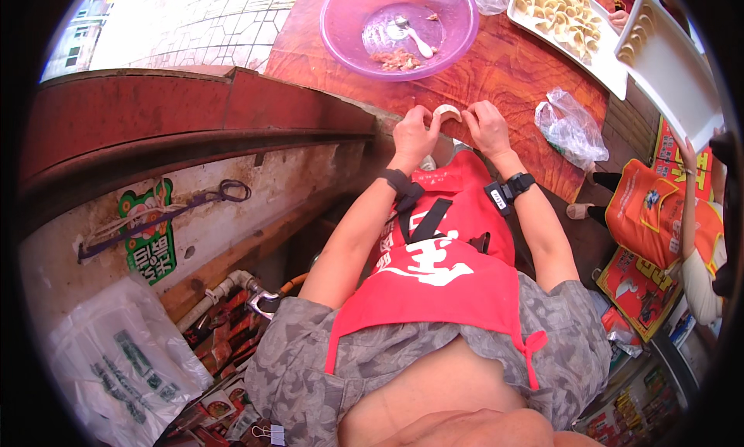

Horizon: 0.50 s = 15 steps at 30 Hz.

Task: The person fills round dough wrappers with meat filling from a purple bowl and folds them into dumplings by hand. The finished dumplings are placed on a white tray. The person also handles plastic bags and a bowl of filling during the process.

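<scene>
Just over the near edge of the wood-patterned table, my left hand and my right hand are at the two ends of a folded, crescent-shaped dumpling. The left fingers pinch its left end. At the right end my fingertips are pinched together close to the dough; whether they grip it cannot be told. Beyond my hands stands a pink translucent plastic basin with some meat filling and a white spoon in it. A clear plastic bag lies crumpled to the right of my right hand.
A white tray of shaped dumplings lies at the table's upper right. Beside it, a person in an orange apron holds another white tray with a few dumplings. A red ledge runs along the left.
</scene>
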Each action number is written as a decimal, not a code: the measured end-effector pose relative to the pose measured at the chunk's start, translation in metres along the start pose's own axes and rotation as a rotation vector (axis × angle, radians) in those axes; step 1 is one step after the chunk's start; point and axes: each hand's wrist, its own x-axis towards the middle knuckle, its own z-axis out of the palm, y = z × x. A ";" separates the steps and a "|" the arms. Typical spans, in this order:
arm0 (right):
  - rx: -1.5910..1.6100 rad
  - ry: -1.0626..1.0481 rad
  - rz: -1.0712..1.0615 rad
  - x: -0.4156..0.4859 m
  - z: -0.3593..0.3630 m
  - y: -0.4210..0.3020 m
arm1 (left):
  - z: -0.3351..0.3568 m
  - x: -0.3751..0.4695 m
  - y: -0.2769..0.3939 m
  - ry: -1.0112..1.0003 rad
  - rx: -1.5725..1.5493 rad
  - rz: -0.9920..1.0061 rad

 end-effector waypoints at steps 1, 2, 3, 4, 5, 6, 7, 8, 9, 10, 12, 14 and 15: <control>-0.084 -0.035 0.027 -0.002 -0.005 0.002 | -0.001 -0.001 -0.002 0.007 0.016 -0.001; -0.140 -0.089 0.026 -0.003 -0.006 0.002 | -0.003 -0.003 -0.005 -0.014 0.048 0.015; -0.181 -0.111 0.009 -0.004 -0.006 0.003 | -0.005 -0.004 -0.007 -0.032 0.081 0.032; -0.228 -0.135 0.008 -0.004 -0.004 0.003 | -0.005 -0.005 -0.008 -0.058 0.119 0.040; -0.274 -0.159 0.008 -0.003 -0.002 0.002 | -0.005 -0.005 -0.009 -0.077 0.130 0.046; -0.268 -0.149 -0.019 -0.002 0.001 0.002 | -0.005 -0.005 -0.009 -0.104 0.144 0.042; -0.263 -0.139 -0.046 0.000 0.005 0.001 | -0.005 -0.005 -0.008 -0.135 0.160 0.033; -0.255 -0.125 -0.072 0.002 0.008 0.001 | -0.004 -0.005 -0.008 -0.137 0.152 0.040; -0.266 -0.134 -0.085 0.004 0.010 0.001 | -0.003 -0.005 -0.006 -0.144 0.143 0.044; -0.274 -0.139 -0.099 0.006 0.013 0.002 | -0.001 -0.004 -0.005 -0.149 0.134 0.047; -0.283 -0.146 -0.122 0.007 0.016 0.003 | 0.002 -0.003 -0.004 -0.161 0.162 0.055; -0.278 -0.140 -0.149 0.008 0.019 0.006 | 0.006 -0.002 -0.004 -0.156 0.181 0.062; -0.283 -0.141 -0.161 0.008 0.021 0.007 | 0.008 -0.002 -0.005 -0.146 0.187 0.065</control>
